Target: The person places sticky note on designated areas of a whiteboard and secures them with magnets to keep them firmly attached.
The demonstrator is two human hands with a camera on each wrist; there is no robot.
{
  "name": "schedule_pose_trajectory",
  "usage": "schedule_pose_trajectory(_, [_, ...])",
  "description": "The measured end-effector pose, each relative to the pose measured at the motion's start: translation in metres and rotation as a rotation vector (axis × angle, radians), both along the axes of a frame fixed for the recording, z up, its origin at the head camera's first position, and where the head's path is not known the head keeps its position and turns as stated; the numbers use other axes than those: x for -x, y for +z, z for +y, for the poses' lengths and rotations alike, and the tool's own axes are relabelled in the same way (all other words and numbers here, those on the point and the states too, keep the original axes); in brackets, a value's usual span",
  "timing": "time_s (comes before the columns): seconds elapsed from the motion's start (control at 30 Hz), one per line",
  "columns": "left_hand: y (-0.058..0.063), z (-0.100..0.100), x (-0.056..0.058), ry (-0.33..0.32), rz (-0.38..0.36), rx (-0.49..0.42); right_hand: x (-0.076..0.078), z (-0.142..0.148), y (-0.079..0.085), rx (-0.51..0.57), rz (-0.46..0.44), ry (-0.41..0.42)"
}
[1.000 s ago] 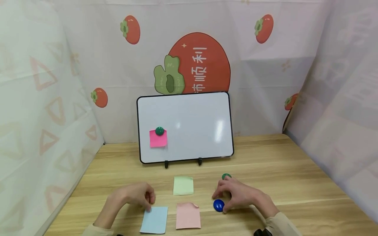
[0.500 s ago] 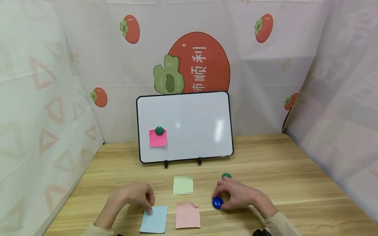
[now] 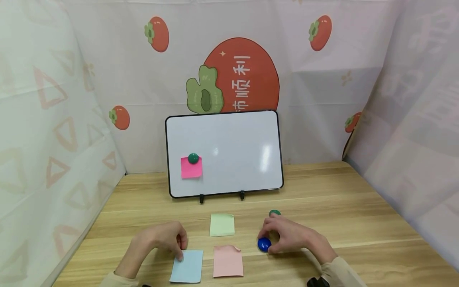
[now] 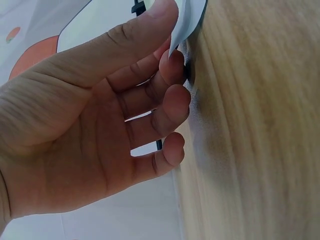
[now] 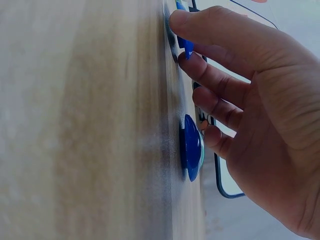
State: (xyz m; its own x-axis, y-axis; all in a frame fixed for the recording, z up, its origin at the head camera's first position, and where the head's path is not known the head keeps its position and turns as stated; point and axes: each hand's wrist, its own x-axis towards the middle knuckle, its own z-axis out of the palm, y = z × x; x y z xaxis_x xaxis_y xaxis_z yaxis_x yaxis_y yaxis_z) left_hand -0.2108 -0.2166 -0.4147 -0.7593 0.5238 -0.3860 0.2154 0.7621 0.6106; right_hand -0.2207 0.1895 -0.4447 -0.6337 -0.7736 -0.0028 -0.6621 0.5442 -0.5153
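Observation:
My left hand (image 3: 163, 241) pinches the upper left corner of a light blue sticky note (image 3: 187, 268) between thumb and forefinger. In the left wrist view the note's edge (image 4: 188, 22) curves up off the wooden table, and the other fingers are loosely bent. With thumb and fingertips, my right hand (image 3: 292, 236) holds a round blue magnet (image 3: 264, 244) at its sides. Just beyond that hand sits a green magnet (image 3: 274, 212), partly covered by the fingers. The right wrist view shows the held blue magnet (image 5: 186, 42) edge-on, close over the table.
A whiteboard (image 3: 229, 151) stands at the back on black feet, with a hot pink note (image 3: 191, 169) under a green magnet (image 3: 193, 158). Between the hands lie a pale green note (image 3: 222, 225) and a pink note (image 3: 228, 262). A printed cloth (image 3: 322, 87) encloses the table.
My right fingers have closed around the blue magnet, which has shifted slightly away from me. My left hand stays at the light blue note's corner, almost unmoved.

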Motion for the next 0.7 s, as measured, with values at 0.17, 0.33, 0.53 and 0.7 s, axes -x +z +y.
schedule_pose_trajectory(0.17, [0.0004,0.0006,-0.002,0.003,0.02,0.016,0.0008,-0.0007,-0.0009,-0.014,-0.009,-0.015])
schedule_pose_trajectory(0.33, [-0.0003,0.0007,-0.0017,0.003,0.01,0.014,0.0008,-0.0014,-0.0012,-0.024,-0.022,-0.03])
schedule_pose_trajectory(0.53, [-0.0016,0.0004,-0.0012,0.003,0.013,0.019,0.0022,-0.0009,-0.0033,-0.028,-0.02,-0.031])
schedule_pose_trajectory(0.7, [-0.0031,0.0005,-0.0007,-0.002,0.023,0.021,0.0021,-0.0009,-0.0028,-0.019,0.004,-0.018])
